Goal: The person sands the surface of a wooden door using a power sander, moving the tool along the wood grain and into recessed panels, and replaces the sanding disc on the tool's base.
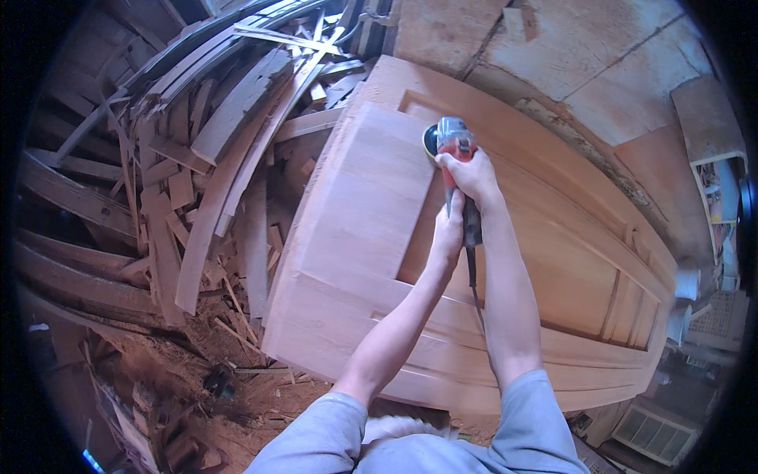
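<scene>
A wooden panel door (359, 189) lies flat before me, with recessed panels and moulded edges. Both of my hands hold a red and grey angle grinder (452, 133) over the door's far side. Its round dark disc (430, 141), with a yellowish rim, is tilted beside the recessed panel's frame; whether it touches the wood I cannot tell. My right hand (476, 175) wraps the body near the head. Lower on the handle, my left hand (449, 229) grips from the left side. The black power cord (473, 272) runs back between my forearms.
Scrap boards and offcuts (213, 170) are heaped left of the door. Sawdust (260, 407) covers the ground at the near left. Behind the door is a dusty slab floor (584, 63). White buckets (680, 322) stand by its right end, near a slatted crate (655, 433).
</scene>
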`<state>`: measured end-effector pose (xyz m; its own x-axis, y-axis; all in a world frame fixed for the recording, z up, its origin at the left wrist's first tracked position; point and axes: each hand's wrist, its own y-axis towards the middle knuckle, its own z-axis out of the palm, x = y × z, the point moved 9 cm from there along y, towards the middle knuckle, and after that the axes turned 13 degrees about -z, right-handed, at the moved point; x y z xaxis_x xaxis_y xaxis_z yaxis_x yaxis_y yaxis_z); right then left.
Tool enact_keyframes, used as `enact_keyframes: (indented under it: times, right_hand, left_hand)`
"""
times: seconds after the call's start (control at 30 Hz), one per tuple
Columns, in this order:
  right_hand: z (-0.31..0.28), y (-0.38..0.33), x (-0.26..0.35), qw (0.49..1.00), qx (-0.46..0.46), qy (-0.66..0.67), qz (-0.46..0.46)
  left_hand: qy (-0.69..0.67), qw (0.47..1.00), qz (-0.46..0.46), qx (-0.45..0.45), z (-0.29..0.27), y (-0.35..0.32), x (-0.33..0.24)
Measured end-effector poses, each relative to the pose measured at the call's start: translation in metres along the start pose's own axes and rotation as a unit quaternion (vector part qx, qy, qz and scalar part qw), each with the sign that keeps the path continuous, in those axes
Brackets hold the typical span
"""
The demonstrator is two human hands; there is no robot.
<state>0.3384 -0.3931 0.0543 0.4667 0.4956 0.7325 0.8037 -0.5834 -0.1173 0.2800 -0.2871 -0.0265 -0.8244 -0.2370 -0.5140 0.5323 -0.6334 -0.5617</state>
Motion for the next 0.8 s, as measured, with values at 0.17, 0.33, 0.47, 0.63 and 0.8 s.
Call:
enact_keyframes:
  times: [0.17, 0.33, 0.47, 0.63, 0.8]
  right_hand:
    - [0.069, 0.018, 0.057, 0.999, 0.032, -0.023, -0.012]
    - [0.105, 0.017, 0.093, 0.998, 0.052, -0.021, -0.016]
    - [0.102, -0.017, 0.101, 0.997, 0.071, -0.018, 0.028]
    - [0.064, -0.050, 0.056, 0.999, 0.011, -0.008, 0.051]
    - [0.034, -0.068, 0.027, 0.996, -0.022, -0.018, 0.085]
  left_hand:
    - [-0.047, 0.999, -0.015, -0.003, -0.058, -0.006, -0.064]
    - [-0.078, 0.997, 0.017, 0.000, -0.088, -0.019, -0.099]
    - [-0.072, 0.997, -0.008, 0.012, -0.095, -0.041, -0.087]
    - [-0.016, 0.999, -0.051, 0.010, -0.072, -0.062, -0.038]
    - [0.031, 0.998, -0.060, 0.008, -0.053, -0.063, -0.003]
